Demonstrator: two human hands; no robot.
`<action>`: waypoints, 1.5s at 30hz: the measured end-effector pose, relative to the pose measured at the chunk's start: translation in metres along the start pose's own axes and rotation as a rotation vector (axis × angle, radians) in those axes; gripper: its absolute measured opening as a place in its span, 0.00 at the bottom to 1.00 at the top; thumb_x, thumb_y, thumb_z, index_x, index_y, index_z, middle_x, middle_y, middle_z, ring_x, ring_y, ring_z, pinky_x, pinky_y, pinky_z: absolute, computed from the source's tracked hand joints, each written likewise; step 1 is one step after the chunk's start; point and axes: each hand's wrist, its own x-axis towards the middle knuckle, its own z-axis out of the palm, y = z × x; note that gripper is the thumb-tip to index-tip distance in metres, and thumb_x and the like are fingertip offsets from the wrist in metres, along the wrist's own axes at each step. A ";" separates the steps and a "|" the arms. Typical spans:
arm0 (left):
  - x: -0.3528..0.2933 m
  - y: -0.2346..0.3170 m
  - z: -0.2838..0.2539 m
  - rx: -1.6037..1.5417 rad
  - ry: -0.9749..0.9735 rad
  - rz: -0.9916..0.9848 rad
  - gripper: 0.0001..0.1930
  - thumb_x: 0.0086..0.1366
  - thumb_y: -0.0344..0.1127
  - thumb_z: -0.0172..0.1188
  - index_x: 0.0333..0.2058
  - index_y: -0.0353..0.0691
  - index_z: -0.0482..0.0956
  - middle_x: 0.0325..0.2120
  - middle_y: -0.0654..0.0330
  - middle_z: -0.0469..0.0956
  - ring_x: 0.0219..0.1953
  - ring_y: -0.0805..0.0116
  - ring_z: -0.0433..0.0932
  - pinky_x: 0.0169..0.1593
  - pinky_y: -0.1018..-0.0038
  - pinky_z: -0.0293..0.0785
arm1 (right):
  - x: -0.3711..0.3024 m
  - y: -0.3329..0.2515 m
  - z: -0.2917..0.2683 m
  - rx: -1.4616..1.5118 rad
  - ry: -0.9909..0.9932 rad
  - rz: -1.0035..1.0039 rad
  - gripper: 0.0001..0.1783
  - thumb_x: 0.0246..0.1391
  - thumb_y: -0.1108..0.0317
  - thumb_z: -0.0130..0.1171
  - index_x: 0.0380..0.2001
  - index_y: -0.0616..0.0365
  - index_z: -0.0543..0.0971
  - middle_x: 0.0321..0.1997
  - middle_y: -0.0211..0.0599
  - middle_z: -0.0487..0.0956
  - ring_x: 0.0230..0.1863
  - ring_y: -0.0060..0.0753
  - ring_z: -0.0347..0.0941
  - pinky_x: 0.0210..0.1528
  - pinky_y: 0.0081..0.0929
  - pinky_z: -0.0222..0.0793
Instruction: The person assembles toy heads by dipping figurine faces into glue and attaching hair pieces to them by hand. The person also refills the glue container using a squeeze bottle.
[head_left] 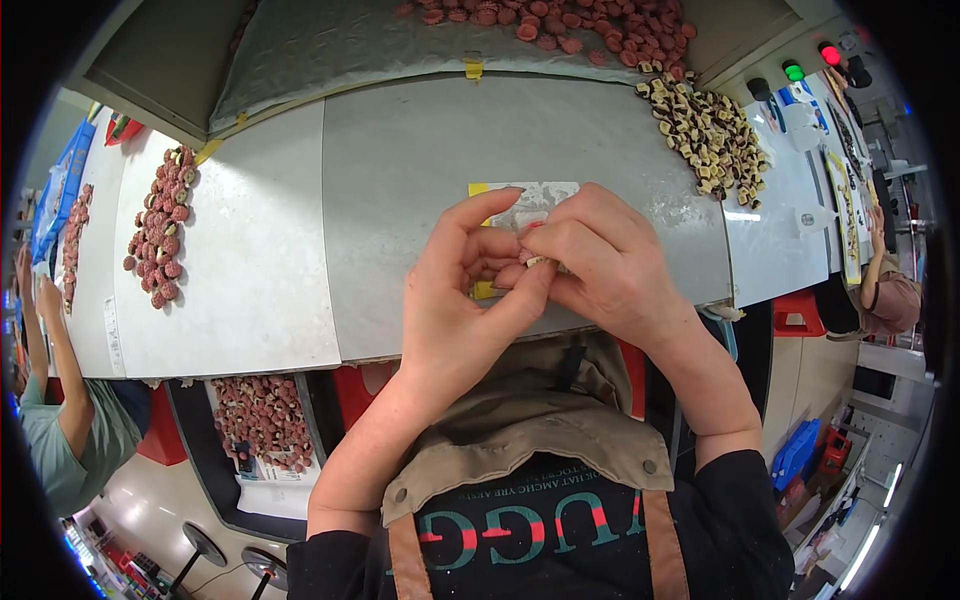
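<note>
Over the middle of the grey bench, my two hands meet around a small pink ridged piece with a cream part (528,257). My left hand (455,290) pinches it between thumb and fingers, with the index finger raised. From the other side, my right hand (615,265) presses its fingertips against the same piece. My fingers hide most of it. Beneath the hands lies a small pale sheet with yellow tape corners (548,190), partly covered.
Loose pink ridged caps (570,20) lie at the far side. Cream-and-dark pieces (705,135) are heaped far right. Pink-and-cream pieces (160,230) form a pile at left; more fill a tray (262,420) below the bench. Co-workers' arms (62,340) show at both sides.
</note>
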 end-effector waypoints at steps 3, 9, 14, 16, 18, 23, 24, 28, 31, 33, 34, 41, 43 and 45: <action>0.001 0.006 0.003 -0.008 -0.002 -0.061 0.26 0.56 0.22 0.62 0.55 0.37 0.67 0.32 0.61 0.78 0.33 0.79 0.77 0.41 0.81 0.75 | -0.005 -0.006 -0.002 -0.050 -0.026 0.068 0.18 0.34 0.70 0.72 0.31 0.55 0.76 0.32 0.33 0.75 0.31 0.37 0.73 0.30 0.31 0.70; 0.020 0.018 -0.049 1.063 0.062 0.292 0.12 0.56 0.25 0.62 0.40 0.38 0.79 0.32 0.56 0.78 0.35 0.62 0.77 0.42 0.71 0.73 | -0.028 0.015 -0.042 -0.145 -0.041 0.310 0.15 0.46 0.68 0.66 0.38 0.56 0.78 0.38 0.39 0.76 0.42 0.44 0.72 0.45 0.36 0.68; 0.031 0.034 -0.167 1.802 0.365 0.358 0.10 0.62 0.29 0.57 0.42 0.40 0.79 0.45 0.56 0.74 0.49 0.57 0.71 0.51 0.64 0.69 | -0.052 0.079 -0.097 -0.419 0.020 0.454 0.13 0.51 0.68 0.62 0.40 0.58 0.77 0.40 0.41 0.76 0.43 0.45 0.72 0.48 0.36 0.67; 0.036 0.033 -0.181 1.912 0.410 0.414 0.13 0.61 0.30 0.58 0.45 0.41 0.78 0.47 0.56 0.74 0.51 0.56 0.70 0.54 0.62 0.67 | -0.049 0.093 -0.100 -0.464 0.009 0.455 0.10 0.52 0.71 0.60 0.39 0.59 0.77 0.38 0.40 0.76 0.43 0.46 0.72 0.47 0.36 0.67; 0.058 0.031 -0.162 1.826 0.371 0.453 0.15 0.60 0.30 0.60 0.47 0.42 0.78 0.48 0.56 0.74 0.52 0.56 0.70 0.57 0.61 0.65 | -0.050 0.104 -0.099 -0.488 0.003 0.457 0.10 0.52 0.71 0.60 0.39 0.58 0.77 0.38 0.40 0.76 0.43 0.46 0.72 0.46 0.36 0.67; 0.141 0.035 -0.069 1.317 0.000 0.675 0.13 0.59 0.35 0.60 0.42 0.41 0.79 0.42 0.52 0.76 0.46 0.53 0.74 0.49 0.62 0.69 | -0.044 0.102 -0.099 -0.492 -0.062 0.490 0.09 0.53 0.72 0.58 0.38 0.58 0.76 0.35 0.39 0.75 0.41 0.46 0.72 0.44 0.37 0.68; 0.159 0.027 -0.051 1.267 0.035 0.658 0.13 0.58 0.37 0.61 0.42 0.40 0.79 0.42 0.52 0.76 0.45 0.53 0.75 0.48 0.63 0.70 | -0.043 0.097 -0.101 -0.535 -0.096 0.486 0.08 0.53 0.73 0.58 0.38 0.59 0.76 0.35 0.39 0.74 0.40 0.44 0.72 0.43 0.36 0.68; 0.219 0.004 -0.011 0.994 -0.025 0.484 0.14 0.58 0.41 0.62 0.39 0.40 0.79 0.40 0.52 0.78 0.43 0.53 0.77 0.44 0.62 0.73 | -0.031 0.070 -0.089 -0.226 -0.064 0.592 0.08 0.53 0.75 0.58 0.38 0.60 0.75 0.37 0.38 0.71 0.37 0.39 0.73 0.40 0.31 0.70; 0.231 -0.015 -0.007 1.036 -0.095 0.460 0.13 0.58 0.42 0.63 0.37 0.40 0.79 0.36 0.53 0.79 0.41 0.54 0.78 0.43 0.62 0.73 | -0.037 0.056 -0.076 -0.059 -0.171 0.560 0.08 0.53 0.76 0.58 0.38 0.61 0.75 0.39 0.37 0.70 0.38 0.36 0.73 0.39 0.29 0.70; 0.228 -0.016 -0.015 1.014 -0.093 0.509 0.12 0.57 0.40 0.63 0.36 0.40 0.78 0.32 0.54 0.80 0.38 0.53 0.78 0.42 0.62 0.73 | -0.043 0.046 -0.069 -0.040 -0.153 0.564 0.08 0.53 0.76 0.58 0.37 0.60 0.76 0.39 0.38 0.71 0.38 0.36 0.73 0.41 0.28 0.70; 0.223 -0.012 -0.023 1.033 -0.117 0.502 0.11 0.56 0.37 0.63 0.36 0.39 0.78 0.32 0.52 0.79 0.36 0.53 0.78 0.41 0.62 0.73 | -0.046 0.043 -0.068 -0.102 -0.138 0.479 0.07 0.53 0.76 0.59 0.37 0.60 0.76 0.39 0.38 0.72 0.39 0.36 0.73 0.41 0.28 0.70; 0.146 0.004 -0.065 0.782 0.032 0.423 0.13 0.61 0.32 0.59 0.45 0.41 0.78 0.37 0.58 0.78 0.38 0.69 0.78 0.40 0.72 0.73 | -0.062 0.041 -0.065 0.033 -0.038 0.598 0.09 0.53 0.74 0.59 0.40 0.59 0.78 0.38 0.39 0.74 0.40 0.40 0.72 0.42 0.29 0.70; 0.108 0.016 -0.064 0.633 0.017 0.178 0.14 0.64 0.33 0.57 0.48 0.39 0.77 0.40 0.60 0.77 0.39 0.72 0.77 0.41 0.75 0.73 | -0.065 0.041 -0.066 -0.010 -0.058 0.569 0.10 0.53 0.74 0.59 0.40 0.59 0.78 0.38 0.39 0.74 0.40 0.40 0.72 0.42 0.29 0.70; 0.076 0.027 -0.059 0.478 0.008 -0.060 0.15 0.66 0.33 0.55 0.50 0.37 0.76 0.42 0.62 0.76 0.41 0.75 0.76 0.42 0.77 0.72 | -0.064 0.039 -0.068 -0.055 -0.080 0.534 0.10 0.53 0.74 0.59 0.40 0.59 0.78 0.38 0.39 0.74 0.40 0.40 0.72 0.42 0.29 0.70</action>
